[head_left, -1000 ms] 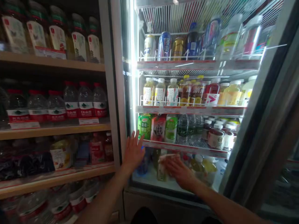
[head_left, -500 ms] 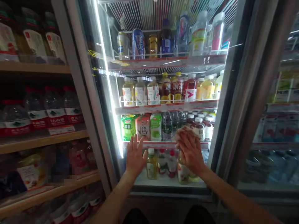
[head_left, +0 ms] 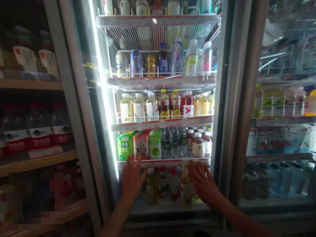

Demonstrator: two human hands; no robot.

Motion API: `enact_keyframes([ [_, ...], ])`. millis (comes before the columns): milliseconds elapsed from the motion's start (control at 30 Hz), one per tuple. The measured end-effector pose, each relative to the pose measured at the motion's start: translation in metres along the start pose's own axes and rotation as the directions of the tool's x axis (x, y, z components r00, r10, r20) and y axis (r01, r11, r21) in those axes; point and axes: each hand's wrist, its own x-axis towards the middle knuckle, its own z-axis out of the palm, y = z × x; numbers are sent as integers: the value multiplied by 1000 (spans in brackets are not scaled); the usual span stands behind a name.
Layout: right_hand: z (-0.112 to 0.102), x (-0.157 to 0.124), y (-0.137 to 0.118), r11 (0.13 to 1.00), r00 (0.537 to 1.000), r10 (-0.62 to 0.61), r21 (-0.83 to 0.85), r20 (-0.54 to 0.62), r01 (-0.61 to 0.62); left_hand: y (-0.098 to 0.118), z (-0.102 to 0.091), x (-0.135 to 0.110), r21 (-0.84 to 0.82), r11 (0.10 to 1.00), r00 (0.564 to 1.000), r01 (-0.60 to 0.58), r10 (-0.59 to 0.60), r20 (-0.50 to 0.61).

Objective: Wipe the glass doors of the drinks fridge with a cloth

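My left hand (head_left: 132, 182) lies flat with its fingers spread against the glass door (head_left: 219, 95) of a lit drinks cooler, in front of the lower shelf rail. Lower right on the same door, my right hand (head_left: 203, 184) presses a crumpled, light brownish cloth (head_left: 194, 166) to the glass. The cloth is blurred and partly covered by the fingers. Behind my left fingertips, inside the cooler, stand a green drink carton (head_left: 125, 146) and a pink one (head_left: 141, 144). Small dark bottles (head_left: 198, 144) with white caps are above my right hand.
Several shelves of bottles and cans fill the cooler behind the glass. A wooden-edged shelf (head_left: 29, 86) with water bottles (head_left: 39, 128) stands to the left. To the right, past a metal door frame (head_left: 243, 98), is another glass-fronted cooler (head_left: 283, 120).
My right hand and the cloth have moved down the glass, from above the lower rail to at and below it. My left hand stays near the same spot. The view has tilted up and shifted right.
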Motion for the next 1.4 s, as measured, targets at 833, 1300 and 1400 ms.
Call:
enact_keyframes([
  [833, 13, 31, -49, 998, 999, 31, 46, 34, -32, 8, -7, -1, 10, 997, 993, 80, -81, 85],
  [1300, 13, 42, -35, 993, 996, -85, 76, -9, 86, 7, -7, -5, 27, 997, 989, 75, -78, 128],
  [1400, 19, 2, -37, 946, 944, -316, 111, 99, 305, 7, -6, -6, 7, 997, 988, 73, -74, 137],
])
